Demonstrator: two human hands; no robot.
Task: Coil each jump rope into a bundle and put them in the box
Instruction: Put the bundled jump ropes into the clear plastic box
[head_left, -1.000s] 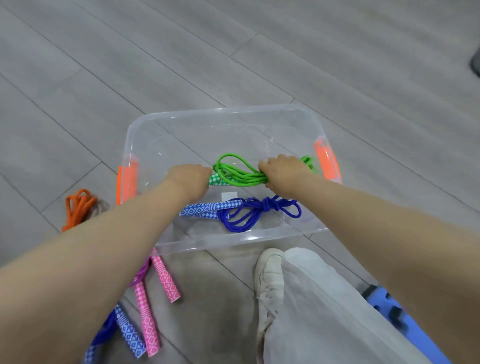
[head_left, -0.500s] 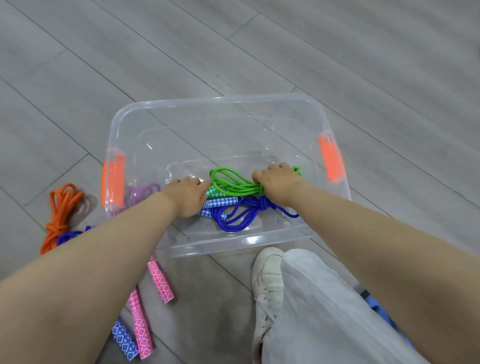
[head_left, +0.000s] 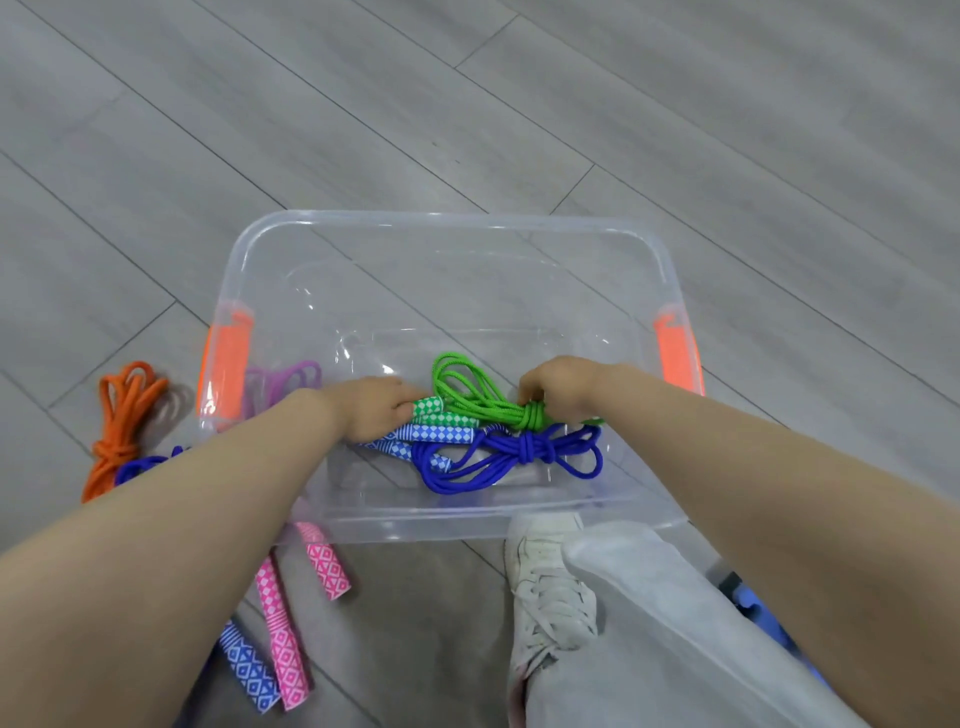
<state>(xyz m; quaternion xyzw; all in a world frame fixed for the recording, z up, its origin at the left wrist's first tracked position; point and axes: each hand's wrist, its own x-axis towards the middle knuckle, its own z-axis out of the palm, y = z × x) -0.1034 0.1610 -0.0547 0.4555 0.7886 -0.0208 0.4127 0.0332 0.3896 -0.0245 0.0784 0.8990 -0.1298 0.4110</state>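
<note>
Change: since a second ago we've lowered the green rope bundle (head_left: 483, 400) from rim height down into the box (head_left: 447, 221), right onto the blue rope bundle (head_left: 511, 457).
Left hand: our left hand (head_left: 374, 408) grips the green handles (head_left: 434, 410), fingers curled round that end.
Right hand: our right hand (head_left: 558, 384) pinches the knotted middle of the green bundle.
Axis: green bundle runs 9-to-3 across the box, handles at 9, loops spilling toward 12; blue one lies parallel, touching it on the 6 side.
Nearer hand: both on it, so letting go is all that's left, we judge.
Where next: orange rope (head_left: 122, 421) on the floor at 9 of the box, bundled already by the look of it; pink handles (head_left: 306, 597) at 7, half under our left arm. Left hand is nearer both.
Unsure: purple cord (head_left: 283, 376) seen through the left wall, can't tell its state.
</note>
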